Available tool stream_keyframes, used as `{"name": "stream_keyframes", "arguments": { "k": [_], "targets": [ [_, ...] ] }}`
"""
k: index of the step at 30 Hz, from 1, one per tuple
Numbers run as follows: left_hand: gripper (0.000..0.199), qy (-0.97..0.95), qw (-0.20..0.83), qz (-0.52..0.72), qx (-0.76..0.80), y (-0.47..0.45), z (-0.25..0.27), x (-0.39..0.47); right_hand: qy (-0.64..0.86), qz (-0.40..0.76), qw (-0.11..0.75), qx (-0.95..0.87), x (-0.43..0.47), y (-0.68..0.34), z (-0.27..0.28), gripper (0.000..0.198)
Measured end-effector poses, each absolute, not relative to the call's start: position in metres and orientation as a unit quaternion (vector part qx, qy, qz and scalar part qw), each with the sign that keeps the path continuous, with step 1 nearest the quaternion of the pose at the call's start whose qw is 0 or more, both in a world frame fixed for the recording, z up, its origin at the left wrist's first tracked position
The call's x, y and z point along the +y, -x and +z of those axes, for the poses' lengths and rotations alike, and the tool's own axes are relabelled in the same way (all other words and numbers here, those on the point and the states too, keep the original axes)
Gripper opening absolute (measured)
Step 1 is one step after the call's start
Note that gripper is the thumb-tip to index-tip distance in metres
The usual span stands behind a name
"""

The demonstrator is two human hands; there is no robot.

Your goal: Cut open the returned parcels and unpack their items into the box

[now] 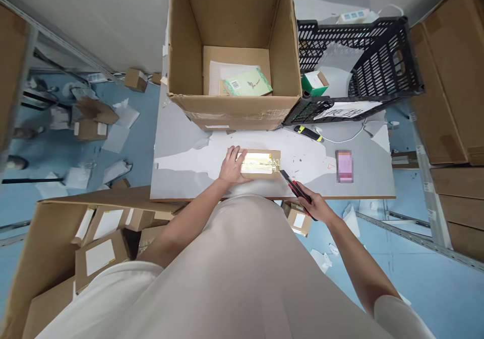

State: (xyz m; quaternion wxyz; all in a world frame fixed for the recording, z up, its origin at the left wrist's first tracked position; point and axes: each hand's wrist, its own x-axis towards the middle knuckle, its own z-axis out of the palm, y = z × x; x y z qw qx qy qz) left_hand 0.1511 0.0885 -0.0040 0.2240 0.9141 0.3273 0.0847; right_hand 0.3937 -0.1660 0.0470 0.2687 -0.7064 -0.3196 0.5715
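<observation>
A small taped cardboard box (260,164) lies flat on the table, with a white label and shiny clear tape along its top. My left hand (233,168) grips its left end, fingers over the far part and thumb along the near edge. In my right hand (315,205) is a red and black utility knife (297,188). The knife's tip points up and left, close to the box's right end; whether it touches the cardboard I cannot tell.
On the table (177,183) stand a large open carton (234,112) with packets inside and a black plastic crate (378,42). A yellow and black cutter (308,133) and a pink, blurred item (344,166) lie at right. Below left, another carton (41,248) holds several labelled boxes.
</observation>
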Motion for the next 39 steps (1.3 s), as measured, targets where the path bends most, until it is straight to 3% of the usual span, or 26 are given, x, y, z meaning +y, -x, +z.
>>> {"name": "stream_keyframes", "arguments": {
  "k": [10, 14, 18, 21, 27, 29, 35, 39],
  "targets": [
    [0.12, -0.919, 0.216, 0.06, 0.324, -0.15, 0.0, 0.092, 0.721, 0.536, 0.299, -0.322, -0.191, -0.384, 0.037, 0.066],
    [0.12, -0.909, 0.217, 0.048, 0.352, -0.153, 0.004, 0.083, 0.75, 0.469, 0.389, -0.258, -0.194, -0.383, 0.026, 0.073],
    [0.126, -0.852, 0.226, 0.08, 0.465, -0.161, 0.005, 0.063, 0.716, 0.463, 0.481, -0.202, -0.151, -0.354, 0.01, 0.057],
    [0.123, -0.812, 0.248, 0.087, 0.521, -0.16, 0.009, 0.047, 0.685, 0.477, 0.512, -0.202, -0.104, -0.328, 0.004, 0.057],
    [0.069, -0.82, 0.331, 0.061, 0.462, -0.126, 0.016, 0.023, 0.688, 0.467, 0.493, -0.256, -0.052, -0.318, 0.002, 0.053],
    [0.06, -0.814, 0.359, 0.069, 0.45, -0.116, 0.014, 0.016, 0.693, 0.463, 0.483, -0.27, -0.05, -0.323, 0.002, 0.051],
    [0.072, -0.813, 0.349, 0.11, 0.454, -0.124, 0.014, 0.037, 0.709, 0.476, 0.45, -0.26, -0.073, -0.325, 0.011, 0.052],
    [0.07, -0.829, 0.332, 0.141, 0.428, -0.16, 0.017, 0.104, 0.679, 0.564, 0.443, -0.156, -0.099, -0.313, 0.021, 0.054]
  ]
}}
